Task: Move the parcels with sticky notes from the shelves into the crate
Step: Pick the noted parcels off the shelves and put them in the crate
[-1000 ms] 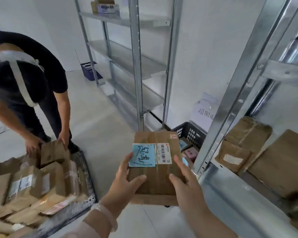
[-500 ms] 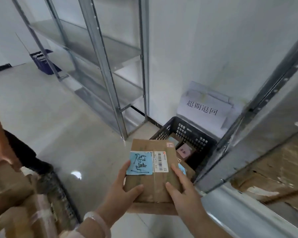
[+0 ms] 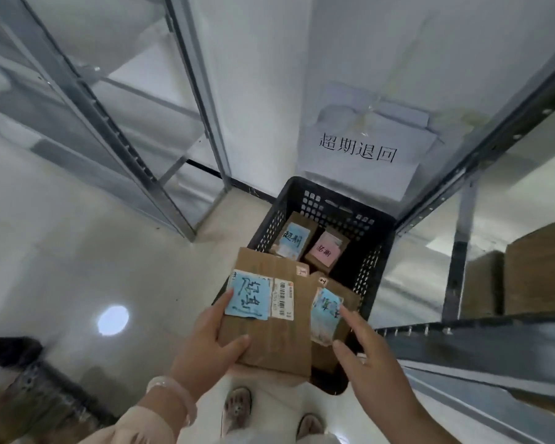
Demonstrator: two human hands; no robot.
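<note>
Over the near-left corner of the black crate (image 3: 334, 200), the parcel (image 3: 269, 334) with the blue sticky note (image 3: 249, 294) is now clasped by the left hand (image 3: 205, 344) alone, thumb on top. The right hand (image 3: 370, 357), half a second ago on the parcel, hangs beside it, fingers spread, holding nothing. Judgement: release into the crate is imminent. Other noted parcels (image 3: 322, 251) already lie inside.

Lighting is bright, diffuse and overhead — a round glare spot (image 3: 113, 320) sits on the glossy floor (image 3: 61, 267). The crate (image 3: 372, 261) interior is in shadow. Wide-angle distortion bows the shelf uprights (image 3: 122, 142) near the edges. The right hand (image 3: 369, 357) and the lower-left corner show motion blur; the centre is soft.
</note>
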